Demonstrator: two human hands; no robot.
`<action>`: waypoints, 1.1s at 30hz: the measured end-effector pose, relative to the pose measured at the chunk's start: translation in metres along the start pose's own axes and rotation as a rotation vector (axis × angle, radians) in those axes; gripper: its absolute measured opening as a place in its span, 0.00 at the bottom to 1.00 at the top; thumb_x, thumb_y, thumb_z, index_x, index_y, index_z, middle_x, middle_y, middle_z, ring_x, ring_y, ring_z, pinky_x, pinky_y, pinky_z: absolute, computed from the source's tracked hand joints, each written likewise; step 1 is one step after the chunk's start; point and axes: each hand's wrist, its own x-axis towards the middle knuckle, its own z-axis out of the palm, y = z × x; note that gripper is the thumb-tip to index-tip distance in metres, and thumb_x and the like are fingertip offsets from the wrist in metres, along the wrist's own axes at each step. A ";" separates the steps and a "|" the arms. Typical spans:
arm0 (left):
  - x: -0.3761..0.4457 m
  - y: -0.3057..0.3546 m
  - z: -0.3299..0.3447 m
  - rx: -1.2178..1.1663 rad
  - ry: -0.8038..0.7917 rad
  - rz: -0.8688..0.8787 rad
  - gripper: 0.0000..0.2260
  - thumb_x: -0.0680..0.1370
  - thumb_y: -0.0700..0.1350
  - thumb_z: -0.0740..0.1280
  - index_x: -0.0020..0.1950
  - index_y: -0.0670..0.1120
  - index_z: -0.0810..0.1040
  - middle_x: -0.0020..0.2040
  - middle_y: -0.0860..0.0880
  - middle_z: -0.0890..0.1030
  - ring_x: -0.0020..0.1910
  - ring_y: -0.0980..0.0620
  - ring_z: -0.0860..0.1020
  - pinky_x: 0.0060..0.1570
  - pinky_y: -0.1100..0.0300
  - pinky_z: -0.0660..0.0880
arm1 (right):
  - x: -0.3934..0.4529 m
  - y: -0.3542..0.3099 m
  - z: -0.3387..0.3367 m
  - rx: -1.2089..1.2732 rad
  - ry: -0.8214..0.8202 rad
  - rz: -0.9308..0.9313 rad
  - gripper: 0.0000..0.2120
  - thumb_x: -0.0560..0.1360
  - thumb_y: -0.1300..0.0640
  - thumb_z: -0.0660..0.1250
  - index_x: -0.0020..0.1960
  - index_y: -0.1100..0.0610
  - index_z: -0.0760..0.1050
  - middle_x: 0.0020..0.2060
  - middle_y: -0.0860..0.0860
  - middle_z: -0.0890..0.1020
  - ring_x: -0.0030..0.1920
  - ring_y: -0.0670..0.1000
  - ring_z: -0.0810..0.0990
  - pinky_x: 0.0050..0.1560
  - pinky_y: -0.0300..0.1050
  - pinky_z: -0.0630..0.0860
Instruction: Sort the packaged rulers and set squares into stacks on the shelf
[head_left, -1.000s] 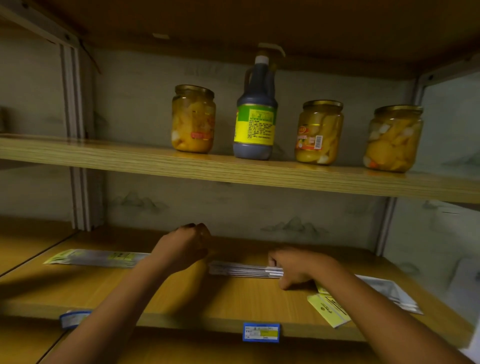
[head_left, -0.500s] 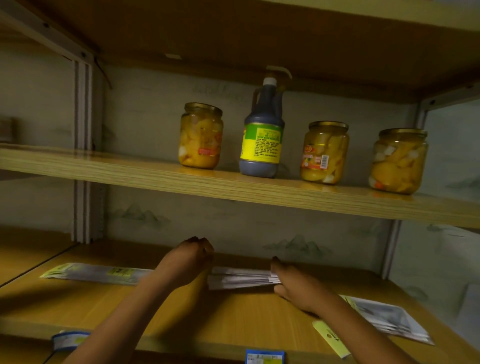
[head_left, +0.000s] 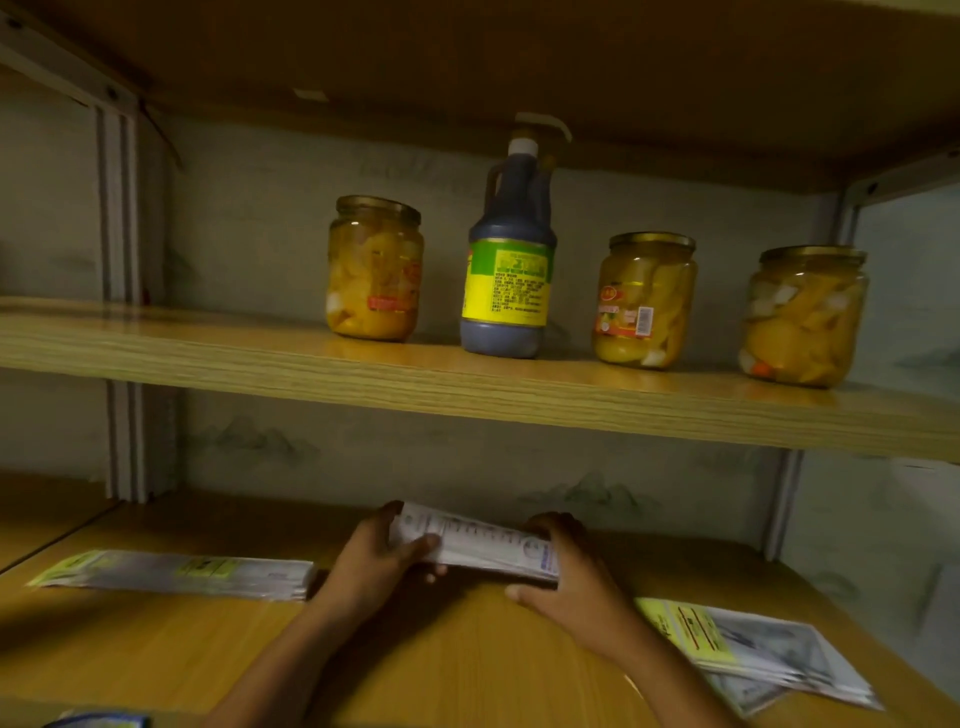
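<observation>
Both hands hold one bundle of packaged rulers (head_left: 478, 545) above the lower shelf (head_left: 156, 649), at about 6 o'clock in the view. Its long axis runs left to right, from 9 toward 3 o'clock, with the right end dipping slightly; its printed white face is tipped up toward the camera. The left hand (head_left: 371, 564) clasps the left end, thumb across the front and fingers curled behind. The right hand (head_left: 569, 577) clasps the right end, fingers curled over the top edge, thumb underneath. The print on the face shows a scale of tick marks and a blue strip at the right end; no words can be read.

A second stack of packaged rulers (head_left: 176, 574) lies flat on the same shelf at 8 o'clock, its long axis also left to right, with yellow-green label patches whose writing is too blurred to read. At 4 o'clock lies a stack of packaged set squares (head_left: 763, 654), angled from upper left to lower right, with a yellow header card; its text is illegible.

On the upper shelf (head_left: 467, 384) stand four containers in a row: three jars of yellow fruit, the left jar (head_left: 375, 267), the middle jar (head_left: 647, 300) with a red label and a barcode, and the right jar (head_left: 805, 317), plus one dark sauce bottle (head_left: 511, 260) with a green and yellow label of fine unreadable print.
</observation>
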 end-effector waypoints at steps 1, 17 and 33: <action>0.001 0.000 -0.001 0.025 0.033 0.019 0.11 0.77 0.46 0.69 0.57 0.52 0.72 0.42 0.45 0.86 0.40 0.49 0.85 0.47 0.54 0.81 | 0.001 -0.002 -0.002 0.161 -0.042 0.037 0.27 0.73 0.47 0.73 0.67 0.43 0.63 0.59 0.41 0.72 0.56 0.40 0.75 0.53 0.33 0.76; 0.003 -0.025 -0.009 0.415 -0.059 0.026 0.18 0.76 0.48 0.70 0.65 0.52 0.72 0.60 0.53 0.75 0.59 0.55 0.74 0.51 0.67 0.72 | -0.003 0.015 0.003 0.101 -0.177 0.072 0.17 0.78 0.55 0.68 0.62 0.39 0.70 0.56 0.40 0.78 0.54 0.41 0.78 0.54 0.44 0.80; 0.010 -0.038 -0.006 0.622 -0.068 0.154 0.18 0.77 0.33 0.61 0.57 0.56 0.71 0.59 0.52 0.75 0.59 0.53 0.73 0.58 0.59 0.72 | -0.003 0.004 0.001 0.251 -0.193 0.116 0.18 0.80 0.65 0.63 0.57 0.41 0.73 0.54 0.39 0.75 0.53 0.41 0.77 0.45 0.32 0.77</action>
